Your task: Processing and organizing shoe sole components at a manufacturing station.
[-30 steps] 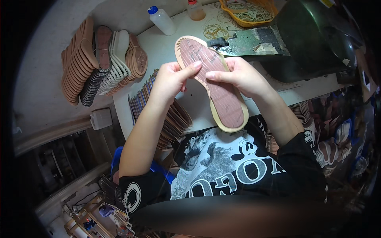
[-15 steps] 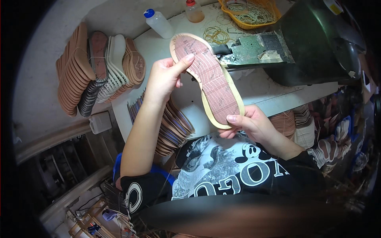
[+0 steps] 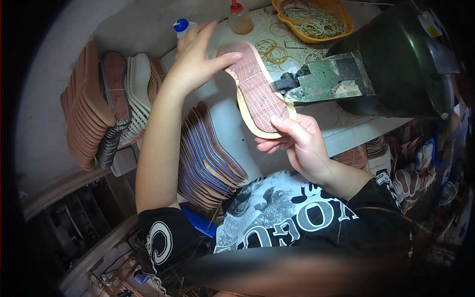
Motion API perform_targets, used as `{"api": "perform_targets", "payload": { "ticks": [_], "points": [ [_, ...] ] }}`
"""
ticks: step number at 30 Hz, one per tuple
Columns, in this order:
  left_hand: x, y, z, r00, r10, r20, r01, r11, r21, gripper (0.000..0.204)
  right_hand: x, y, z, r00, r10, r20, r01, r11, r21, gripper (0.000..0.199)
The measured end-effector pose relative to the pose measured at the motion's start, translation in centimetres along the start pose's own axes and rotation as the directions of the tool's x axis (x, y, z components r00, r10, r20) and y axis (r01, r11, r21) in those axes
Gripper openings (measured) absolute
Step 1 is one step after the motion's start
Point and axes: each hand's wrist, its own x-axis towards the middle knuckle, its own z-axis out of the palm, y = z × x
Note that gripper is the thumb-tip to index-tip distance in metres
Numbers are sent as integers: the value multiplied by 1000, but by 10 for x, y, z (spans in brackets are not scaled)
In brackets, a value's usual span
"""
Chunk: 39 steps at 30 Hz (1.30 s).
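An insole (image 3: pixel 255 89) with a pinkish-brown, line-marked face and a pale yellow rim is held in front of me, tilted. My right hand (image 3: pixel 299 141) grips its heel end, thumb on the face and fingers underneath. At the toe end, my left hand (image 3: pixel 195 64) has its fingers spread and raised, with only the thumb lying over the insole's edge. The insole's right edge is at the black tip of a dark green machine (image 3: pixel 331 79); whether they touch I cannot tell.
Bundled insoles (image 3: pixel 89 109) stand at the left, and another insole stack (image 3: pixel 210 153) sits on the white table (image 3: pixel 341 133). Farther back are a yellow basket (image 3: pixel 316 37) of rubber bands, loose bands (image 3: pixel 273 53), a red-capped bottle (image 3: pixel 241 22) and a blue-capped bottle (image 3: pixel 182 27). More insoles (image 3: pixel 378 158) are at the right.
My left hand has loosened from the toe end and its fingers have spread upward. The insole has shifted left and its edge now meets the machine's tip in view.
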Motion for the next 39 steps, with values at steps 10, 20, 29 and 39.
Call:
{"api": "perform_targets", "payload": {
  "ticks": [10, 20, 29, 39],
  "points": [
    [32, 39, -17, 530, 594, 605, -466, 800, -378, 37, 7, -12, 9, 997, 27, -69, -32, 997, -66, 32],
    [1, 34, -26, 606, 308, 734, 38, 910, -413, 32, 9, -22, 12, 988, 121, -96, -128, 989, -77, 38],
    [-34, 20, -16, 756, 260, 601, 182, 798, -575, 27, 15, -16, 0, 999, 41, 8, -38, 973, -227, 40],
    [-73, 23, -40, 805, 409, 430, -226, 881, -416, 28, 0, -3, -4, 890, -397, 223, 442, 633, -636, 20]
  ]
}}
